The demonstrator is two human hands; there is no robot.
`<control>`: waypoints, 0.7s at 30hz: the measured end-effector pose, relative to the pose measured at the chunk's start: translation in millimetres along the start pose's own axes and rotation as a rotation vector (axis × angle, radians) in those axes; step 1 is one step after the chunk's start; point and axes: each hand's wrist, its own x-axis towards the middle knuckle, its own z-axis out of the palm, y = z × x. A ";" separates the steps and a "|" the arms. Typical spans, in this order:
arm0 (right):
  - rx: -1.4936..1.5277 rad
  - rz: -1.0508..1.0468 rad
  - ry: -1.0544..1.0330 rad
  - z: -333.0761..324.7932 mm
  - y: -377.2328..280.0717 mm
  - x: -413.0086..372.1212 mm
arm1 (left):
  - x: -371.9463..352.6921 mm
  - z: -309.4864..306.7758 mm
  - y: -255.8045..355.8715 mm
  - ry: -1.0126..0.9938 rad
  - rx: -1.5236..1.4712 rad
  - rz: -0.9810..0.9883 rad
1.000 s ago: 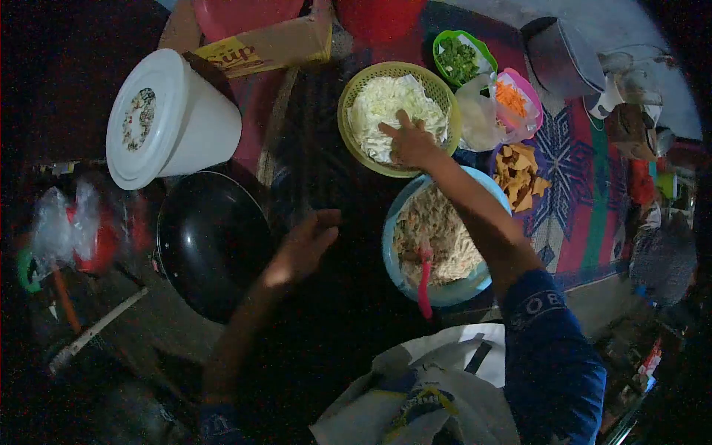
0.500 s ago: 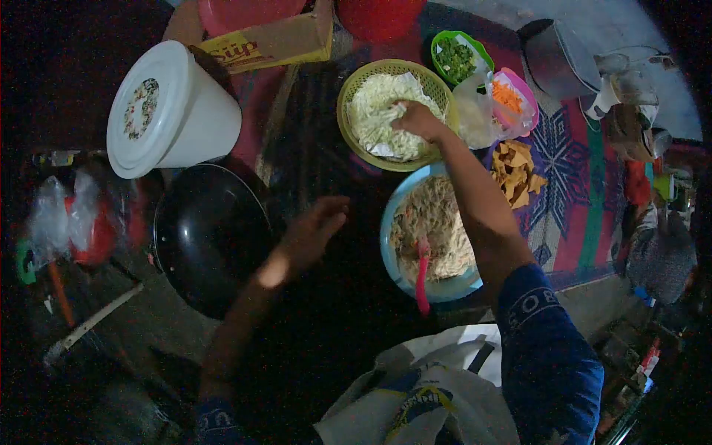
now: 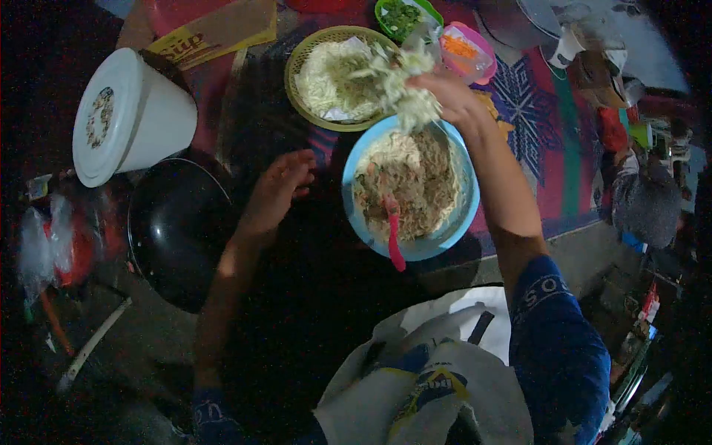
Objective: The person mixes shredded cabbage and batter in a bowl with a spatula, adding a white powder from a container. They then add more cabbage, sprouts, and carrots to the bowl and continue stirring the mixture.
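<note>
My right hand (image 3: 445, 95) grips a loose clump of shredded cabbage (image 3: 404, 87) above the far edge of the blue bowl (image 3: 469, 200). Inside that bowl is a pale brownish mixture (image 3: 423, 174), with a pink-handled utensil (image 3: 394, 233) resting in it. More shredded cabbage lies in the yellow-green woven basket (image 3: 295, 96) just beyond the bowl. My left hand (image 3: 285, 182) hovers left of the bowl, fingers apart and holding nothing.
A white lidded bucket (image 3: 159, 119) and a black pan (image 3: 178, 230) stand at left. Chopped greens (image 3: 400, 20) and orange shreds (image 3: 458, 46) sit in small containers at the back. A cardboard box (image 3: 215, 33) lies at back left.
My right hand has lifted cabbage out of the basket and moved it right, over the blue bowl's far side. The whole view has shifted, so the objects appear further left and higher.
</note>
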 end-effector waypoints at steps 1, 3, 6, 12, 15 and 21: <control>0.100 -0.043 -0.102 -13.3 12.7 -12.1 | -1.0 2.5 2.5 0.033 -0.059 -0.060; -0.034 -0.048 -0.049 -23.6 29.5 -48.4 | -3.0 9.0 8.0 0.021 -0.064 -0.018; -0.178 0.124 -0.103 -29.2 53.9 -85.5 | 0.5 18.9 11.9 0.004 -0.053 -0.029; -1.010 -0.282 0.078 -12.8 60.3 -119.4 | 9.6 23.4 15.1 -0.012 -0.056 -0.109; -1.276 0.206 0.026 -6.4 66.8 -100.8 | 10.1 20.5 17.9 -0.013 -0.043 -0.134; -1.254 -0.438 0.202 -9.6 80.0 47.0 | 12.6 -0.5 7.4 0.016 0.025 -0.098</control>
